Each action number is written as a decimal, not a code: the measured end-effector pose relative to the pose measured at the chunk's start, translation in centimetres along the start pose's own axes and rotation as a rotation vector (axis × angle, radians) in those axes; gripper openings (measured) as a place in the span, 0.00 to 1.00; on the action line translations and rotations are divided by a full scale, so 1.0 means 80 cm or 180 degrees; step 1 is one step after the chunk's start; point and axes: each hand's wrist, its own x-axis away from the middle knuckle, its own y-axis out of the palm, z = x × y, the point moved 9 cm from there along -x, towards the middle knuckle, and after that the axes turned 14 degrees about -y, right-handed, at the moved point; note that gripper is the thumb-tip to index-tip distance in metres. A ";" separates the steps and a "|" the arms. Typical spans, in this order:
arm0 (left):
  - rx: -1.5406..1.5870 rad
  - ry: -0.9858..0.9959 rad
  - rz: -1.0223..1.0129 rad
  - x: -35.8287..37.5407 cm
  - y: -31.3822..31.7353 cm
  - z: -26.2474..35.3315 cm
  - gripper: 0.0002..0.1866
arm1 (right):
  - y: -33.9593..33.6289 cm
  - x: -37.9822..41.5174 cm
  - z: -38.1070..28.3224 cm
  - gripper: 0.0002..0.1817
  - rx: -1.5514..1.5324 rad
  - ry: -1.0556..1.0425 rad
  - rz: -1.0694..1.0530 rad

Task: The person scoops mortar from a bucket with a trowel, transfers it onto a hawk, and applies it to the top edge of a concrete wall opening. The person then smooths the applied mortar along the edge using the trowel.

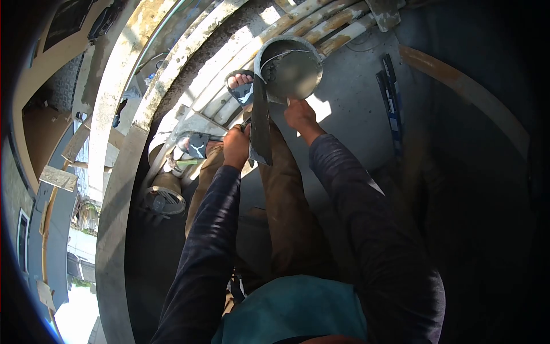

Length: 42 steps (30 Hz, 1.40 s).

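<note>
My left hand (pixel 236 148) is closed around the handle of a long flat plastering float (pixel 261 123), its grey blade standing nearly edge-on to me. The blade's far end overlaps the left side of a bucket (pixel 257 62) in this view. Wet grey mortar (pixel 292 71) lies inside the bucket, and a thin wire handle crosses its far part. My right hand (pixel 301 118) is a fist right at the bucket's near rim. I cannot tell what its fingers grip.
Sandalled feet (pixel 241 86) stand left of the bucket. Behind them run stacked pale poles (pixel 332 24) and a curved concrete ledge (pixel 189 49). A slatted basket (pixel 166 195) sits at the left. Dark and blue long tools (pixel 392 106) lie on the grey floor at the right.
</note>
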 end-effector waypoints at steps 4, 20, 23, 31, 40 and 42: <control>0.0020 0.0054 0.0094 -0.002 0.003 -0.001 0.22 | -0.041 0.025 0.011 0.31 0.0422 -0.0269 -0.0082; 0.0139 -0.0156 -0.0159 -0.009 0.015 -0.012 0.23 | -0.016 -0.034 0.004 0.18 -0.0166 -0.0470 -0.0645; -0.0065 0.0003 -0.0044 -0.011 0.019 -0.013 0.24 | -0.044 -0.034 0.047 0.20 -0.0383 -0.0171 0.0478; -0.0141 -0.0174 -0.0201 -0.008 0.026 -0.006 0.25 | -0.058 -0.036 -0.019 0.13 0.0918 -0.0154 0.0052; -0.0186 -0.0123 -0.0243 -0.011 0.020 0.000 0.26 | -0.134 -0.037 -0.041 0.12 0.0816 -0.0541 0.0604; -0.0275 -0.0093 -0.0123 -0.010 0.019 0.001 0.26 | -0.116 -0.052 -0.079 0.13 0.1303 -0.0808 0.0507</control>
